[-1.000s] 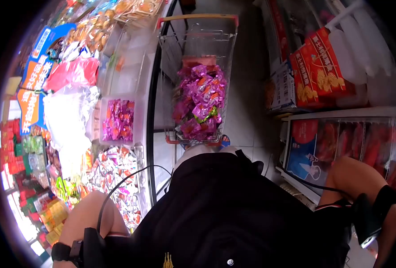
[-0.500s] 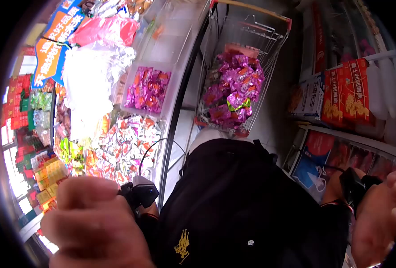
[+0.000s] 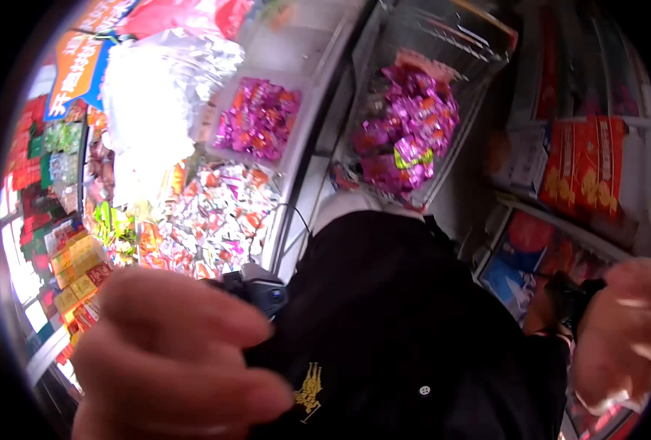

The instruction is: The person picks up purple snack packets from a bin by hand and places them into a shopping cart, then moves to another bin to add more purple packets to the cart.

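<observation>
My left hand (image 3: pixel 171 352) is close to the camera at the lower left, blurred. Its fingers are bent, with a gap between the tips and nothing visible between them. My right hand (image 3: pixel 626 337) hangs at the lower right edge; motion smears its curled fingers, and nothing held can be made out. Both wrists carry black devices, and the left one (image 3: pixel 267 293) shows a small lens. Purple-wrapped candies (image 3: pixel 413 121) lie heaped in a wire shopping cart (image 3: pixel 479 95) in front of my black shirt (image 3: pixel 384 308). Neither hand touches them.
At left, a display holds a clear bin of purple candies (image 3: pixel 258 121) and loose white-and-red wrapped candies (image 3: pixel 219 213). Shiny plastic bags (image 3: pixel 156 110) and an orange-blue sign (image 3: pixel 83 66) stand above. Red boxes (image 3: pixel 582 165) sit on shelving at right, beyond the cart.
The view has tilted, so the cart and display sit further right. My left hand's fingers have parted from a closed fist. My right hand is slightly higher and more blurred.
</observation>
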